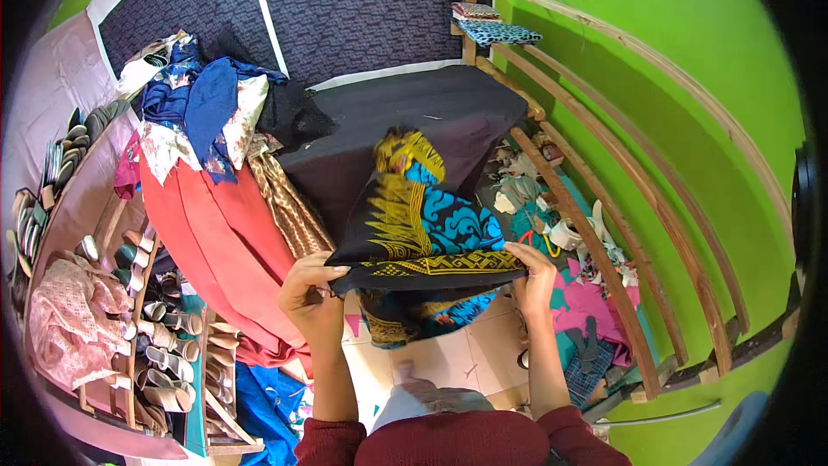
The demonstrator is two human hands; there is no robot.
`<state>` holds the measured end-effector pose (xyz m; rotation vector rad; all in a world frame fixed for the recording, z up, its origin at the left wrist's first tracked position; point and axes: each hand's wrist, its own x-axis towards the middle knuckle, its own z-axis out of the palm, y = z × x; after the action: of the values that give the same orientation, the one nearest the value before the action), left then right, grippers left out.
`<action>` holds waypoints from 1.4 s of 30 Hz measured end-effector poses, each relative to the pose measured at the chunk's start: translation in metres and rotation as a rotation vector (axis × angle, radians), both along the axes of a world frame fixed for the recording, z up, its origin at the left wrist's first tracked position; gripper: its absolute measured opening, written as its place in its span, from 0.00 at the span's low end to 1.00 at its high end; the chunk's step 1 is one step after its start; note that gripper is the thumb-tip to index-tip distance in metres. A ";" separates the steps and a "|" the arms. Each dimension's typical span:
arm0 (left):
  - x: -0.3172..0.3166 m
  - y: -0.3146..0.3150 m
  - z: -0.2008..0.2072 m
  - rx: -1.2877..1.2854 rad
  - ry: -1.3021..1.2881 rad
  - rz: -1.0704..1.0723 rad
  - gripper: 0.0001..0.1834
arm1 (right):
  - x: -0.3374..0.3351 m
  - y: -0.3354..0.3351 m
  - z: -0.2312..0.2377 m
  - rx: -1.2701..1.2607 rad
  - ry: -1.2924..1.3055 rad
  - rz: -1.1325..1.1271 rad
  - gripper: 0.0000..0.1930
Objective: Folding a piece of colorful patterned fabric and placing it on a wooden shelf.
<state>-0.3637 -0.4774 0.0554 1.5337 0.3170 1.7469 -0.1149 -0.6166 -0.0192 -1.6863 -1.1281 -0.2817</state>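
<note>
Head view: looked down on two bare hands and a patterned cloth in front of a dark table.
Left hand (312, 289): closed on the near left corner of the patterned cloth (423, 229), thumb on top, just off the dark table's (431, 112) front edge.
Right hand (530, 274): pinched the near right corner of the same cloth, fingers laid along its gold border, also at the table's front edge.
Cloth: black with gold and blue motifs, stretched taut between both hands, far part bunched and leaning up against the table front, a lower fold hanging under the held edge toward the tiled floor (448, 358).
Left of the table: orange fabric (220, 233) draped down, a heap of blue and floral garments (203, 112) above it.
Further left of the table: wooden rack (151, 328) with thread cones, pink lace piece beside it.
Right of the table: wooden slatted frame (604, 233) against a green wall, fabric scraps (552, 216) piled behind the slats.
Risk, slip: likely loss of the fold if either pinch loosened, given the thin grip at the corners.
Risk, snag: hanging fold possibly dragged on the floor or caught on the frame's near slat, owing to closeness to the right hand.
Risk, skew: uneven pull probably enough to crease the border crooked.
</note>
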 end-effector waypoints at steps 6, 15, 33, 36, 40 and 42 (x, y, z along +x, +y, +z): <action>-0.006 -0.006 -0.008 -0.078 0.113 0.087 0.07 | -0.010 -0.018 -0.006 -0.037 0.014 -0.031 0.25; -0.047 0.098 -0.020 -0.223 -0.079 0.380 0.05 | -0.009 0.043 -0.025 -0.093 -0.130 -0.198 0.23; -0.335 0.298 -0.025 -0.462 -0.247 1.357 0.12 | 0.150 0.011 -0.080 -0.300 0.004 -0.766 0.10; -0.369 0.301 -0.028 -0.747 -0.217 1.479 0.12 | 0.159 0.008 -0.075 -0.554 0.239 -0.884 0.12; -0.354 0.322 -0.047 -0.849 -0.096 1.515 0.15 | 0.221 -0.030 -0.083 -0.748 0.558 -0.639 0.12; -0.351 0.324 -0.054 -0.841 -0.096 1.469 0.15 | 0.215 -0.025 -0.072 -0.667 1.102 -0.298 0.11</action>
<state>-0.7151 -0.1531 0.0014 0.4442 2.1840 2.0995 0.1005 -0.6420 -0.0911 -2.1117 -0.1118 0.8562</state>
